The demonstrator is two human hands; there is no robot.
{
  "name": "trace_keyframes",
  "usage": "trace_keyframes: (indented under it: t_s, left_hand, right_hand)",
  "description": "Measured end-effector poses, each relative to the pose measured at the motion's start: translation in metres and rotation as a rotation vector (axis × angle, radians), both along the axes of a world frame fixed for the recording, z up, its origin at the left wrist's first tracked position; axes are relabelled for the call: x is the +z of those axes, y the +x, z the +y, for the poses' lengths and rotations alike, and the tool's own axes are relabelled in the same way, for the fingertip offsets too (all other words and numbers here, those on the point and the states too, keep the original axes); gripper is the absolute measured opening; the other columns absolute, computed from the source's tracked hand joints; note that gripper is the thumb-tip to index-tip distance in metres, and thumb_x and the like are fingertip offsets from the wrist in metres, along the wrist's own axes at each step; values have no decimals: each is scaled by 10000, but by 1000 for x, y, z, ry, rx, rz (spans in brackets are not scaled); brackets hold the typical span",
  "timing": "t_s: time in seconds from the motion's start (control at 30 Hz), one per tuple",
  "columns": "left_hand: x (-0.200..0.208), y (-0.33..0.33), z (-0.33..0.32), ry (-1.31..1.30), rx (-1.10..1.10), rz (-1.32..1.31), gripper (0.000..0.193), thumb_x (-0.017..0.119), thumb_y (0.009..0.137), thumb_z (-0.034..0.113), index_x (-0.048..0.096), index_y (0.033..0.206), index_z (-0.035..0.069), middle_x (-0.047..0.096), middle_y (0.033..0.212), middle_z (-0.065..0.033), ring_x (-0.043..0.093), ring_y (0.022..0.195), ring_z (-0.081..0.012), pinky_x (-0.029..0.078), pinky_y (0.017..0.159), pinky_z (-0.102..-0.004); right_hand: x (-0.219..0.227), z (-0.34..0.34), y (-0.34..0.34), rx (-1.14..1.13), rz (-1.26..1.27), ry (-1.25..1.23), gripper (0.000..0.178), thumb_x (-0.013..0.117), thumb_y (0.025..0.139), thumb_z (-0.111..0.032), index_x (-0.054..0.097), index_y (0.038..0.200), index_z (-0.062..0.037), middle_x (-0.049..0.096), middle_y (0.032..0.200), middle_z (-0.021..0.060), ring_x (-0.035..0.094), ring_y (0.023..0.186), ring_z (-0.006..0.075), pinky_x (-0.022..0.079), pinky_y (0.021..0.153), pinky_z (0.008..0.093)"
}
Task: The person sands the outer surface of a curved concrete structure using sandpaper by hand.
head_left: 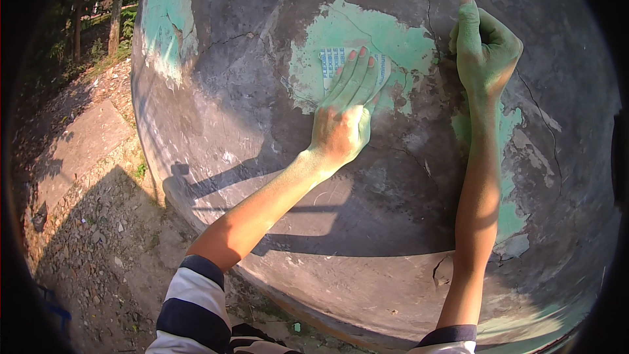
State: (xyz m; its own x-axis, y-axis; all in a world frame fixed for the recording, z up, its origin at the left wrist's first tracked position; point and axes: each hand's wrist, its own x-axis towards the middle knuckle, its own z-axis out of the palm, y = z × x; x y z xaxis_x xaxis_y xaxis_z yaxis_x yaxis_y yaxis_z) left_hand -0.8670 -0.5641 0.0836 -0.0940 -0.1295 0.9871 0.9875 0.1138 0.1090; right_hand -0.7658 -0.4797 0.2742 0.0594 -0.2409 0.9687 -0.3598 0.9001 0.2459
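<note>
My left hand [344, 108] lies with its fingers stretched over a sheet of sandpaper [332, 60], pressing it to a curved dark grey surface [242, 92]. The sheet's white back with blue print shows on both sides of the fingers. Beneath it is a pale green patch [341, 23] with ragged edges. To the right, my right hand [488, 52] is closed in a fist against the same surface, thumb pointing up. Its palm is hidden, and nothing sticks out of it. Green dust coats both hands.
More green patches show at the upper left [169, 19] and beside my right forearm [511, 190]. Thin cracks run across the surface. Stony ground [98, 249] with a flat slab [85, 141] lies to the left, with tree trunks [118, 10] beyond.
</note>
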Motion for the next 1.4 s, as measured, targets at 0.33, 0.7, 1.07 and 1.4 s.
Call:
trace_keyframes:
  t_s: [0.33, 0.7, 1.07, 1.4]
  left_hand:
    - [55, -19, -15, 143, 2, -74, 549, 582, 917, 17, 477, 1455, 17, 391, 1555, -184, 325, 1459, -374, 329, 1177, -460]
    - [56, -21, -24, 102, 114, -39, 576, 556, 907, 25, 463, 1474, 60, 399, 1550, -171, 349, 1444, -369, 366, 1163, -449]
    - [53, -24, -30, 18, 87, -75, 558, 554, 934, 35, 432, 1479, 16, 337, 1578, -197, 309, 1464, -378, 322, 1189, -464]
    - [8, 2, -21, -105, -13, -114, 737, 577, 821, -47, 347, 1519, 11, 311, 1580, -214, 288, 1461, -401, 338, 1188, -463]
  right_hand:
    - [-2, 1, 2, -126, -83, -12, 467, 643, 989, -275, 636, 613, 2, 534, 510, -17, 470, 486, 56, 358, 478, 244]
    - [-3, -5, 3, -73, -67, -8, 478, 650, 986, -288, 638, 596, -12, 520, 499, -26, 457, 486, 47, 343, 473, 242]
    - [-8, -10, 1, -14, -133, -36, 480, 642, 994, -286, 622, 592, -23, 496, 517, -32, 446, 500, 47, 341, 494, 233]
    - [-4, 2, 4, -36, -130, -93, 488, 640, 1000, -275, 590, 577, -37, 446, 517, -53, 398, 496, 30, 295, 473, 233]
